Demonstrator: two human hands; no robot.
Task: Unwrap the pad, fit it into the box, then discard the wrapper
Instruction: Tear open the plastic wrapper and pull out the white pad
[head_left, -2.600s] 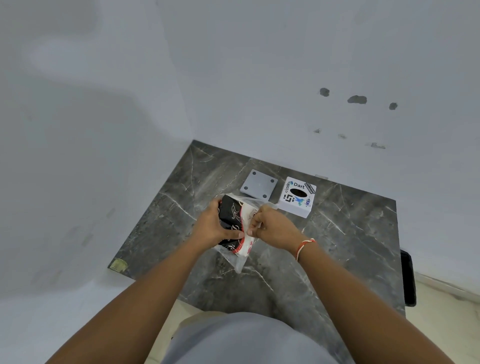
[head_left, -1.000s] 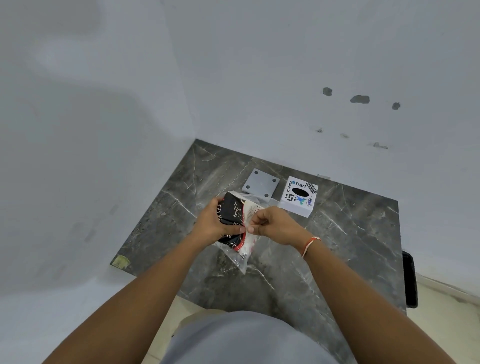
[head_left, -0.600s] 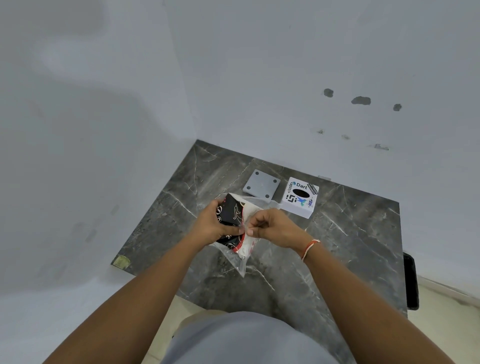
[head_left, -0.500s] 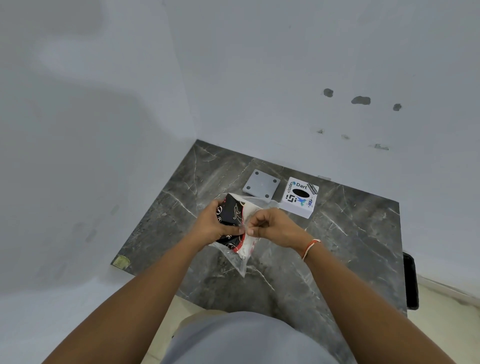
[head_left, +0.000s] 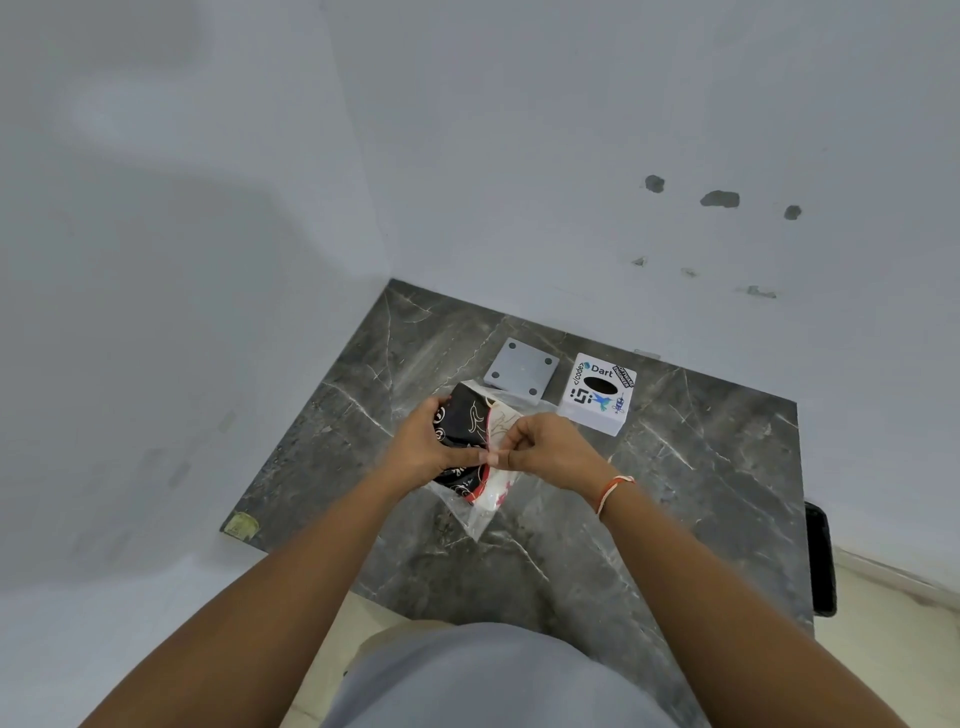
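Pinching the clear wrapper (head_left: 480, 512) between thumb and forefinger, right hand (head_left: 548, 449) meets left hand (head_left: 428, 447) at the fingertips. Left fingers clamp the black patterned pad (head_left: 465, 423), still partly inside the wrapper, held just above the dark marble surface (head_left: 701, 467). Wrapper's loose corner hangs down toward the surface. Behind the hands: grey square plate (head_left: 522, 370) with four holes, and beside it the white stickered box (head_left: 600, 392), oval opening on top.

Both bare forearms reach forward, the hands meeting thumb to thumb. The left hand (head_left: 423, 447) is curled in a grip, fingers wrapped round. The right hand (head_left: 545, 449) pinches with thumb and forefinger; a thread band (head_left: 613, 491) circles its wrist.
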